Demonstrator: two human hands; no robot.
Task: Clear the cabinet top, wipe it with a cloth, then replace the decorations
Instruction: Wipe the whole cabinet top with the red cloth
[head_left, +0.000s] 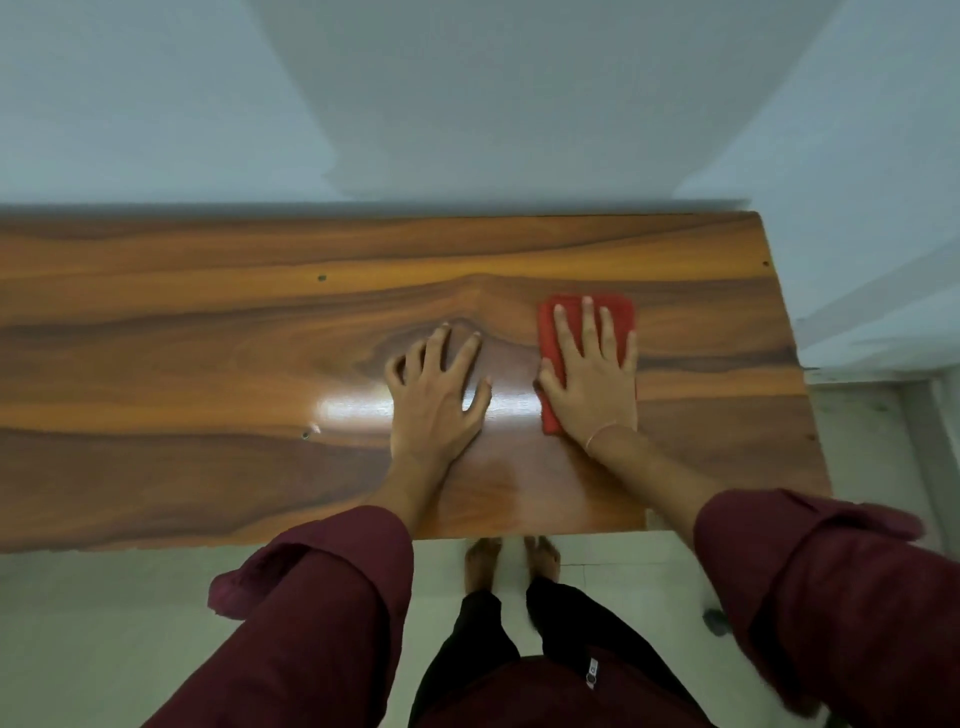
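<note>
The wooden cabinet top (208, 338) spans the view, glossy and bare of decorations. A folded red cloth (621, 309) lies on its right half. My right hand (589, 379) presses flat on the cloth, fingers spread and pointing toward the wall. My left hand (436, 395) rests on the bare wood just left of the cloth, fingers spread and slightly arched, holding nothing.
A pale wall (467, 104) runs along the back edge of the cabinet. The cabinet's right end (795, 364) borders a light tiled floor (872, 431). My bare feet (511, 561) stand at the front edge. A small dark object (716, 621) lies on the floor at right.
</note>
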